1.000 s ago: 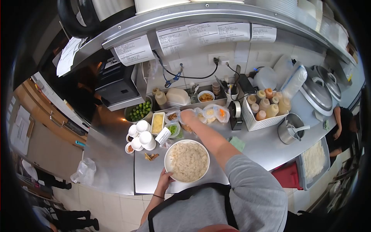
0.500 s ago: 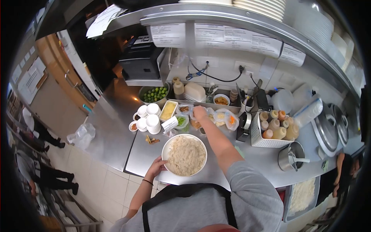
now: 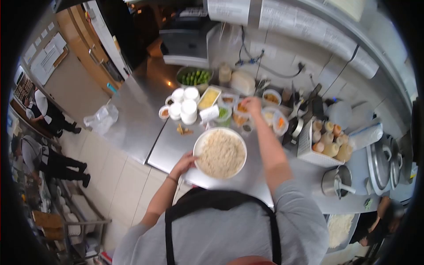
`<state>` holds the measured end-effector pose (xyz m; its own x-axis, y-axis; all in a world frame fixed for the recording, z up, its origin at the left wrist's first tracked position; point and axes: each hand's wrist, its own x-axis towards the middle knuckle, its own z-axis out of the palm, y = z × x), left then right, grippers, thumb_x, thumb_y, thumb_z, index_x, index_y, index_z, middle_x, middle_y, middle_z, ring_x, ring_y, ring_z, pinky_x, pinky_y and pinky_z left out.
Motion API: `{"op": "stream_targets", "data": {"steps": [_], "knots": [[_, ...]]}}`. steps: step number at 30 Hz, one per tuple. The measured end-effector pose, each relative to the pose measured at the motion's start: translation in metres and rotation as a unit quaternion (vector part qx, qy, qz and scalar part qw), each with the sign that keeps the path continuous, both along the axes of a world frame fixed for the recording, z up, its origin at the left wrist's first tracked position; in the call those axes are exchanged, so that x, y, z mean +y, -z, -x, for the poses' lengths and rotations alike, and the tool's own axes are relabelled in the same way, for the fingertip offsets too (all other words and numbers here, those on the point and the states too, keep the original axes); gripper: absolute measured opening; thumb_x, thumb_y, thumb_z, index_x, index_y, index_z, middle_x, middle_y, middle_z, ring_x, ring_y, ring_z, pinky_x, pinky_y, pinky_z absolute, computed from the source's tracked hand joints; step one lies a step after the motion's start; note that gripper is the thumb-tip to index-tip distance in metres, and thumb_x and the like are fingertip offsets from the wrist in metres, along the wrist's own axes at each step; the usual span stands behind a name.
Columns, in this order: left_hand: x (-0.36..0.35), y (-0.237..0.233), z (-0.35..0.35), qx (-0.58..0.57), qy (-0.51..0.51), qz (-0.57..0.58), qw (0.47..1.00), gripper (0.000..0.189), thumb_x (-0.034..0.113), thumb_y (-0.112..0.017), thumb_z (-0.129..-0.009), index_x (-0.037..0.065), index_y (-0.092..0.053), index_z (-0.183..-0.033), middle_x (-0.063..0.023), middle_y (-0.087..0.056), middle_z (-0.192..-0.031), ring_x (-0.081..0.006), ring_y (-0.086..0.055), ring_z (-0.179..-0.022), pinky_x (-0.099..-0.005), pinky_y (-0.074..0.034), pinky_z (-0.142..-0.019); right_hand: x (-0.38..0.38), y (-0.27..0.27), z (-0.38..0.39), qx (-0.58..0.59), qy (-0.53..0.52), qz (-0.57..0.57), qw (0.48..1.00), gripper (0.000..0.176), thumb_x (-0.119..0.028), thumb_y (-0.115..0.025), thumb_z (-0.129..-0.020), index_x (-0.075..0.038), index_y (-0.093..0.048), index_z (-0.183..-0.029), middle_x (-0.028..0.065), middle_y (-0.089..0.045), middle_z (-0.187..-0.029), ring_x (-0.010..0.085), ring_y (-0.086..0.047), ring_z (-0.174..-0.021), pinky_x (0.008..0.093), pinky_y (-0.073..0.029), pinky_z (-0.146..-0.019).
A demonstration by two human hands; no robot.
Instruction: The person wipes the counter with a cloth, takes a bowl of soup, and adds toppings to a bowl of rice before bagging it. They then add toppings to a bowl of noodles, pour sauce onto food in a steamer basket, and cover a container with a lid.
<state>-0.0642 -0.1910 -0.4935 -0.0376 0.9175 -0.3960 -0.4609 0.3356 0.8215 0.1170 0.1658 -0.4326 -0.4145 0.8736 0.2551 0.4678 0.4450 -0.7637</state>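
A wide white bowl heaped with what looks like cooked rice stands at the front of the steel counter. My left hand grips its left rim, thumb on top and fingers below. Beyond the bowl, my right hand is at a small clear tub of orange-brown food, fingers bunched and blurred; what they hold cannot be made out. Around it are a tub of chopped greens, a tub with orange pieces and a rectangular container of yellow food.
Stacked white cups stand left of the tubs, before a bowl of green limes. Rightward are a white basket of squeeze bottles and a metal pot. A plastic bag lies at the left edge. Other people stand further off.
The camera view has shifted, moving the counter up and right in the picture. My right hand has moved slightly among the tubs; my left hand stays on the bowl's rim.
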Motion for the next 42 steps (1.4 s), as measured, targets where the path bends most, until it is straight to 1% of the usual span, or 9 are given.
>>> {"op": "stream_targets", "data": {"steps": [4,8,14,27,30,32,37,40,42], "knots": [[0.001,-0.011,-0.003,-0.015,0.004,0.0,1.0,0.047,0.008,-0.053,-0.081,-0.001,-0.035,-0.124,-0.0144,-0.056,-0.109,-0.0203,-0.061,-0.089,-0.0315,-0.053,-0.075,-0.049,-0.04,-0.016,0.188,-0.111,0.221,0.951,0.014,-0.005,-0.068,-0.072,0.002,-0.065,-0.083,0.0064,-0.064,-0.073,0.0109,-0.06,-0.063,0.023,-0.05,-0.057],[0.002,-0.028,-0.007,0.009,0.001,0.025,1.0,0.049,0.009,-0.053,-0.08,0.0,-0.035,-0.124,-0.0143,-0.057,-0.106,-0.0204,-0.062,-0.085,-0.031,-0.053,-0.072,-0.118,-0.068,-0.027,0.074,-0.162,0.193,0.965,0.009,-0.008,-0.067,-0.069,-0.004,-0.066,-0.078,0.0061,-0.063,-0.07,0.0115,-0.057,-0.059,0.0257,-0.045,-0.053],[0.001,-0.025,-0.008,0.036,-0.002,0.035,0.999,0.048,0.011,-0.053,-0.08,-0.001,-0.035,-0.124,-0.0137,-0.058,-0.103,-0.0203,-0.063,-0.083,-0.0318,-0.054,-0.07,-0.185,-0.09,-0.03,-0.173,-0.204,0.054,0.962,0.023,-0.029,-0.059,-0.073,-0.007,-0.064,-0.08,0.0118,-0.063,-0.084,0.0298,-0.058,-0.074,0.0374,-0.045,-0.068],[-0.002,-0.018,-0.008,0.045,-0.014,0.015,0.999,0.044,0.01,-0.051,-0.081,-0.001,-0.037,-0.121,-0.0141,-0.058,-0.103,-0.0209,-0.063,-0.083,-0.0313,-0.054,-0.07,-0.172,-0.063,0.009,-0.267,-0.171,-0.035,0.948,0.017,-0.009,-0.066,-0.063,-0.01,-0.066,-0.08,0.013,-0.062,-0.08,0.0292,-0.058,-0.08,0.036,-0.045,-0.07],[-0.002,-0.018,-0.007,0.051,-0.009,0.018,0.998,0.044,0.01,-0.05,-0.081,0.0,-0.038,-0.121,-0.0139,-0.058,-0.103,-0.0208,-0.063,-0.083,-0.0317,-0.054,-0.07,-0.17,-0.062,-0.002,-0.344,-0.263,-0.023,0.901,0.025,-0.009,-0.069,-0.061,-0.011,-0.065,-0.086,0.0123,-0.061,-0.082,0.0287,-0.058,-0.081,0.0358,-0.045,-0.072],[-0.002,-0.018,-0.008,0.052,-0.005,0.017,0.998,0.043,0.011,-0.05,-0.081,0.0,-0.038,-0.121,-0.0137,-0.058,-0.103,-0.0208,-0.063,-0.082,-0.032,-0.054,-0.07,-0.167,-0.062,-0.023,-0.232,-0.324,-0.031,0.917,0.032,-0.01,-0.07,-0.06,-0.011,-0.064,-0.091,0.0117,-0.062,-0.084,0.028,-0.059,-0.082,0.0357,-0.045,-0.074],[-0.003,-0.021,-0.011,0.046,-0.018,0.018,0.999,0.039,0.011,-0.05,-0.081,0.0,-0.041,-0.118,-0.0133,-0.058,-0.1,-0.0211,-0.063,-0.08,-0.0327,-0.053,-0.071,-0.155,-0.058,-0.125,-0.391,-0.144,-0.008,0.909,0.027,-0.012,-0.066,-0.063,-0.01,-0.064,-0.09,0.012,-0.062,-0.087,0.029,-0.058,-0.085,0.0381,-0.046,-0.074],[-0.003,-0.016,-0.011,0.045,-0.008,0.014,0.999,0.038,0.01,-0.05,-0.081,0.0,-0.042,-0.116,-0.0135,-0.057,-0.103,-0.0214,-0.062,-0.084,-0.0327,-0.053,-0.071,-0.18,0.029,-0.207,-0.428,0.024,-0.152,0.891,0.013,-0.006,-0.057,-0.067,-0.007,-0.065,-0.076,0.0172,-0.061,-0.079,0.033,-0.06,-0.075,0.0417,-0.047,-0.069],[-0.003,-0.014,-0.01,0.032,-0.017,0.007,0.999,0.037,0.01,-0.05,-0.08,0.0,-0.042,-0.115,-0.014,-0.057,-0.103,-0.023,-0.062,-0.085,-0.0334,-0.053,-0.071,-0.195,0.069,-0.236,-0.408,0.081,-0.035,0.909,0.027,-0.004,-0.059,-0.063,-0.01,-0.066,-0.088,0.0162,-0.062,-0.086,0.03,-0.06,-0.078,0.0399,-0.047,-0.073]]}}
